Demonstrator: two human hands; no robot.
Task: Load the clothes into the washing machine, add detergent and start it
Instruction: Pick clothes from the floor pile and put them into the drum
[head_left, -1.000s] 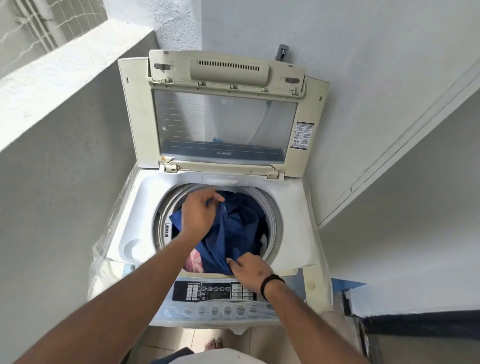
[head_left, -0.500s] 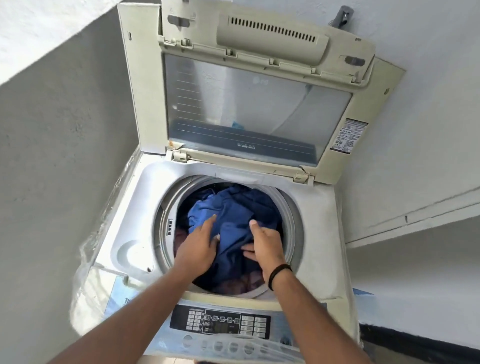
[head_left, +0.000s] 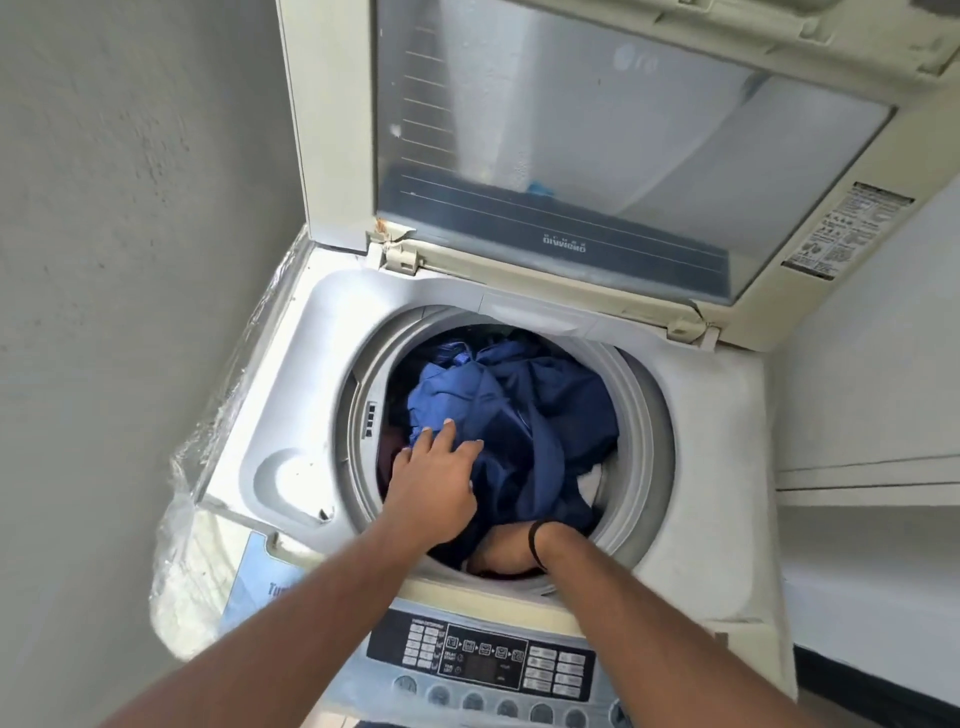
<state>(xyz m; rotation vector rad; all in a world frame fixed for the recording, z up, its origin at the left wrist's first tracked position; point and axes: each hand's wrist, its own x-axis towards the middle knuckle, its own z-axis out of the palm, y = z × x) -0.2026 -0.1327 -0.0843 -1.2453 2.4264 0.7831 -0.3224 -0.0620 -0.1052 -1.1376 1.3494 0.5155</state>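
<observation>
Head view: blue clothes (head_left: 519, 405) sit inside the washing machine (head_left: 717, 467) drum. Left hand (head_left: 434, 483) presses them flat-fingered; right hand (head_left: 501, 553) is buried (grip indeterminate). Detergent and start remain.

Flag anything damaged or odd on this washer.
The lid's left hinge looks cracked, with a rusty orange stain at its corner. Clear plastic wrap hangs loose and crumpled along the washer's left side. Nothing looks spilled.

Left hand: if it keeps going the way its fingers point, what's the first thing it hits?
The blue clothes in the drum: the left hand already has its straight fingertips at that pile. Depth is unclear, so contact isn't certain.
</observation>
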